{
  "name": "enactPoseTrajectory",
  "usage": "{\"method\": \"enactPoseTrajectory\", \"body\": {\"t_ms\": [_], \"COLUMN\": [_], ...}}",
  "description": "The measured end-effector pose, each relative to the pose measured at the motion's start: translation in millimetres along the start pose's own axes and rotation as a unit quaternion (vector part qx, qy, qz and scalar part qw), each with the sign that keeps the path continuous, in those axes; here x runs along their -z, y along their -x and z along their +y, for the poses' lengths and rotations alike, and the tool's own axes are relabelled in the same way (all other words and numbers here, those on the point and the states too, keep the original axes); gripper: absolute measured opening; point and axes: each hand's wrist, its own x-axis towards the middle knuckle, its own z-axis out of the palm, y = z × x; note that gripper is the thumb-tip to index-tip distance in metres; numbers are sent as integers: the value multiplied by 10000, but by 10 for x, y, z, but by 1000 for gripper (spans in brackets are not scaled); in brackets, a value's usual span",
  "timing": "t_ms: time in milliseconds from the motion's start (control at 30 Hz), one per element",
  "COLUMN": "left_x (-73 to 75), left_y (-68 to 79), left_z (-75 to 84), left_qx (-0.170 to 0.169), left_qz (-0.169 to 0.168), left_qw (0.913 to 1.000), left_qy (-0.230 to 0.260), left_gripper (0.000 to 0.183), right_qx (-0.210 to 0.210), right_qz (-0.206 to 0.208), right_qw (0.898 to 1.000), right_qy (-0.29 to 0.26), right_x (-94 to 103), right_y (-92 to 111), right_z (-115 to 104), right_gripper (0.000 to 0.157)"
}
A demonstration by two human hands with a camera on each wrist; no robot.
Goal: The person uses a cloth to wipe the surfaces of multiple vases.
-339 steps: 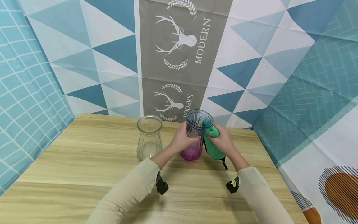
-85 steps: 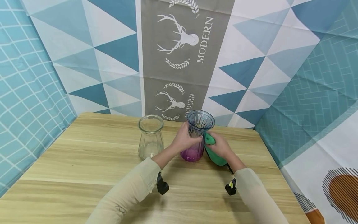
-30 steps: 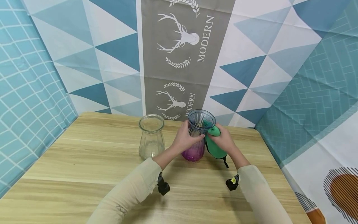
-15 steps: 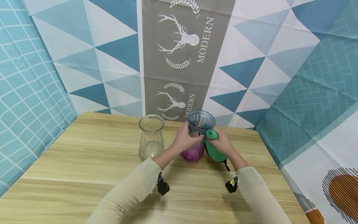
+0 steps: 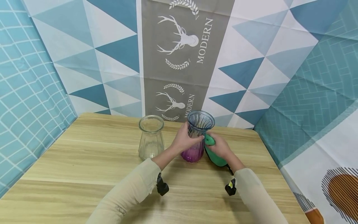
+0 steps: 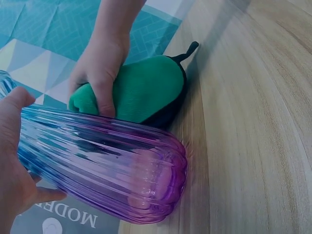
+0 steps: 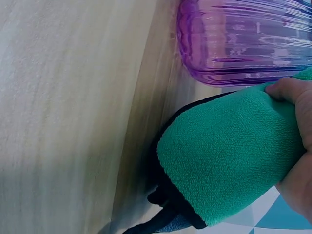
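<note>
A ribbed glass vase, blue at the flared rim and purple at the base, stands upright on the table. My left hand grips it round the neck from the left, thumb in front. In my right hand a green cloth with black edging and a black loop is bunched, held against the vase's right side. The left wrist view shows that cloth beside the vase wall, with the thumb pressed on it. Seen from the right wrist, the cloth hangs down close to the table.
A clear glass vase stands left of the coloured one, near my left forearm. The wooden table ends at a patterned backdrop behind the vases. Tiled-print sheets hang at both sides.
My right hand with the cloth has slid down and slightly left along the vase's side from near the rim, as it did earlier too. My left hand and both vases have stayed in place.
</note>
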Motion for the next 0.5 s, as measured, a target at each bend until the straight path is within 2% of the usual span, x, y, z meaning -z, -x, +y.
{"method": "enactPoseTrajectory", "body": {"t_ms": [200, 500], "left_x": [-9, -16], "left_y": [1, 19], "left_z": [5, 9], "left_qx": [40, 72], "left_qz": [9, 142], "left_qw": [9999, 9999], "left_qy": [94, -29], "left_gripper": [82, 82], "right_qx": [0, 99], "right_qz": [-370, -489], "right_qw": [9989, 9957], "right_qy": [303, 786], "right_x": [-20, -65], "right_y": [3, 12], "right_z": [27, 74], "right_gripper": [52, 51]}}
